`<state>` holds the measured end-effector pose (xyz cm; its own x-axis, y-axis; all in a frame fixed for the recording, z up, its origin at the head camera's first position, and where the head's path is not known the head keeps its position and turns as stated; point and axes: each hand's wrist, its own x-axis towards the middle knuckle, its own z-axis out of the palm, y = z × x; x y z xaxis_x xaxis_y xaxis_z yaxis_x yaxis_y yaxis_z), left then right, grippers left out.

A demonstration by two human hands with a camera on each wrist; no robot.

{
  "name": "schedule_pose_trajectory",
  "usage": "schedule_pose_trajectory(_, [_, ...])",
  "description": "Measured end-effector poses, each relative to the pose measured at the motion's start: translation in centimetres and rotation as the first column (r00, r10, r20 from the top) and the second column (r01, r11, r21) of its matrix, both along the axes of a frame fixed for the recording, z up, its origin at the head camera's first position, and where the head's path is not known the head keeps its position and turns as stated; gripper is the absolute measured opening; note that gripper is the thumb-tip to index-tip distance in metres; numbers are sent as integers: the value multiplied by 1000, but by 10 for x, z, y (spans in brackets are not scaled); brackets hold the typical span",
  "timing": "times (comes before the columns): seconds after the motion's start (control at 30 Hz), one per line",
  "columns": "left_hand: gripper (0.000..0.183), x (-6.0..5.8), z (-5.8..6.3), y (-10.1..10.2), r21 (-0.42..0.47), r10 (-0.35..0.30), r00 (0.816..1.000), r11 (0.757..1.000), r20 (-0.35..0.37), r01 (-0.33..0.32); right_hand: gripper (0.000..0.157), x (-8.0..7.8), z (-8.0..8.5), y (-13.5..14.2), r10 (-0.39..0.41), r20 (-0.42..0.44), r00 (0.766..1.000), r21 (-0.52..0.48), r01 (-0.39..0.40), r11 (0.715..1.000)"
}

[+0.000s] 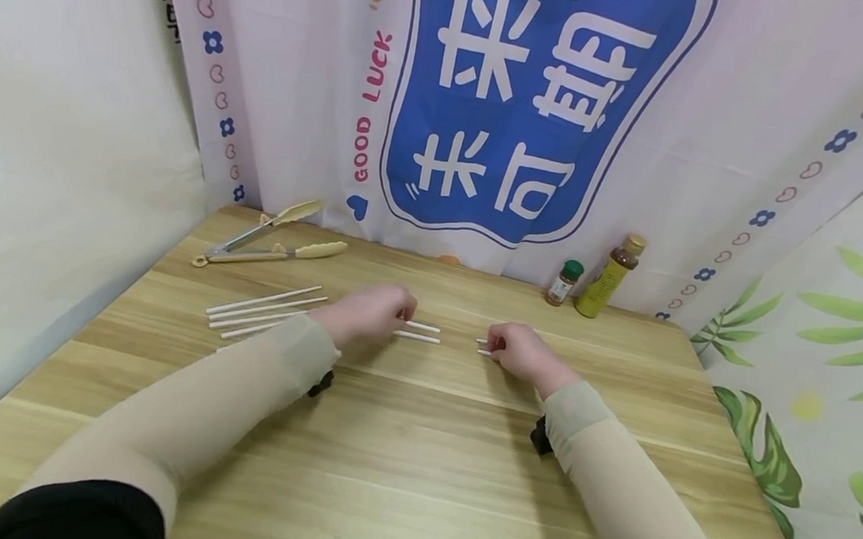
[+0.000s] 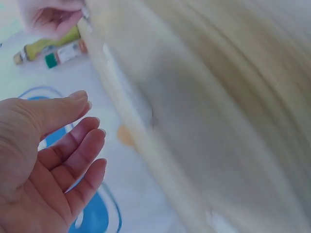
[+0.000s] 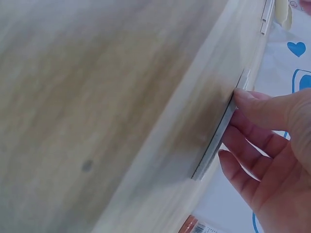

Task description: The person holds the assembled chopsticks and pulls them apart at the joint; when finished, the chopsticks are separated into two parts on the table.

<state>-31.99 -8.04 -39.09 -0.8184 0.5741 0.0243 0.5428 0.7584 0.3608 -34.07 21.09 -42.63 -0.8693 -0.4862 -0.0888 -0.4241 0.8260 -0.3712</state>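
Observation:
Two thin white sticks (image 1: pixel 419 339) lie side by side on the wooden table, partly hidden by my left hand (image 1: pixel 372 314). That left hand (image 2: pixel 58 155) is just above the table with its fingers loosely bent and nothing between them in the left wrist view. Further right, my right hand (image 1: pixel 522 353) is low at the tabletop, and two white stick ends show past its fingers. In the right wrist view, the right hand (image 3: pixel 272 141) pinches a white stick (image 3: pixel 214 143) between thumb and fingers; whether it holds both sticks cannot be told.
Several more white sticks (image 1: pixel 263 312) lie in a row left of my left hand. Tongs (image 1: pixel 275 254) with beige tips lie spread at the back left. A small green-capped jar (image 1: pixel 561 285) and a yellow-labelled bottle (image 1: pixel 605 286) stand at the back right, before a printed cloth (image 1: pixel 299 127).

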Motion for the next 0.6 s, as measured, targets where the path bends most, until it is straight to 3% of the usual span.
schedule_pose_trajectory(0.17, [9,18,9,-47,-23,39,999,999,10,-39,17,3,0,-2,5,2,1000,20,-5,1000])
schedule_pose_trajectory(0.33, [7,34,6,-92,-105,145,989,984,4,-144,17,5,1,-1,11,5,1000,14,-11,1000])
schedule_pose_trajectory(0.47, [7,45,1,-115,-155,214,977,965,-13,-214,18,4,1,-1,23,-4,1000,18,-23,1000])
schedule_pose_trajectory(0.6, [14,57,-4,-128,-169,243,970,956,-14,-242,18,3,1,-2,31,-6,1000,18,-31,999])
